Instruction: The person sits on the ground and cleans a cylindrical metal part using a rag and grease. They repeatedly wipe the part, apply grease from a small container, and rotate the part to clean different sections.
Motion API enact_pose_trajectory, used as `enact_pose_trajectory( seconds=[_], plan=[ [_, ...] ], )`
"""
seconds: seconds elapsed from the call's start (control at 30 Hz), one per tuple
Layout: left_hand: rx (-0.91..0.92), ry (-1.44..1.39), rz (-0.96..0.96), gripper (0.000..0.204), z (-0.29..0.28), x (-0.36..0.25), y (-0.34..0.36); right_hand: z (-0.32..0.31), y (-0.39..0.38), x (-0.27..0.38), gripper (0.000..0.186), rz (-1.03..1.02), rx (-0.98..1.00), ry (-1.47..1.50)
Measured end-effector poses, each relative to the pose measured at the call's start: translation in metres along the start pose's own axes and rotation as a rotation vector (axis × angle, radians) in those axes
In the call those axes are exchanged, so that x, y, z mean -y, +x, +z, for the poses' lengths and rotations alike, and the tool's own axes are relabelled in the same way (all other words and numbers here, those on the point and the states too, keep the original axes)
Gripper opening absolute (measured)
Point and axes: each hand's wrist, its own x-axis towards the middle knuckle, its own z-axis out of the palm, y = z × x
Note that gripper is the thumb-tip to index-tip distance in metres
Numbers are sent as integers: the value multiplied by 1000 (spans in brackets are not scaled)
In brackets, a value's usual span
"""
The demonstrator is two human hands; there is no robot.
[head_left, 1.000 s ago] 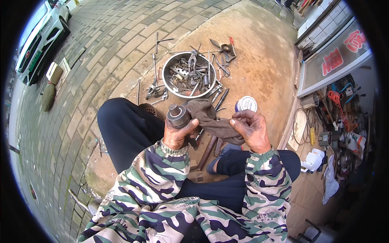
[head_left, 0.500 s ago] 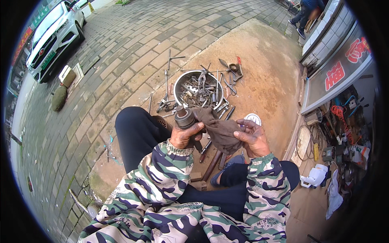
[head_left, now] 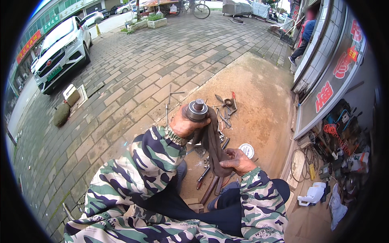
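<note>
Far left: white car [head_left: 60, 56] standing on the paving [head_left: 142, 77]. Toward the middle, left hand [head_left: 184, 124] is curling fingers and thumb firmly around a metal part [head_left: 197, 110], holding it up off the ground [head_left: 259, 97]. Risk, my judgement: if the grip is loosening, or the surface is greasy, the part could be dropping toward feet or tools; a hard tug on the cloth could be twisting it free. Part is looking stout and round, dark-sided, with a brighter rim and a short blunt stub standing up from its centre. Just right, a brown cloth [head_left: 213, 141] is hanging in a twisted strip from beside the part; cannot tell how it is tucked there. Loose tools [head_left: 225, 117] are lying beyond. Right hand [head_left: 240, 161] is pinching the cloth's lower end, thumb and fingers nearly together. Near it, a white lid [head_left: 246, 150] is showing; farther right, a white jug [head_left: 313, 194] is lying.
</note>
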Motion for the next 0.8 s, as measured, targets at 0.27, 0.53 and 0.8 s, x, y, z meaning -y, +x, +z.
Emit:
enact_pose_trajectory(
  seconds=[0.27, 0.53, 0.8],
  plan=[
    [-21, -86, -273, 21, -8, 10, 41, -45, 17, 83, 24, -325, -464, -327],
    [45, 557, -283, 41, 8, 47, 38, -57, 35, 70, 20, -517, -459, 147],
    [330, -107, -554, 32, 20, 35, 41, -34, 34, 90, 35, -692, -489, 48]
  ],
)
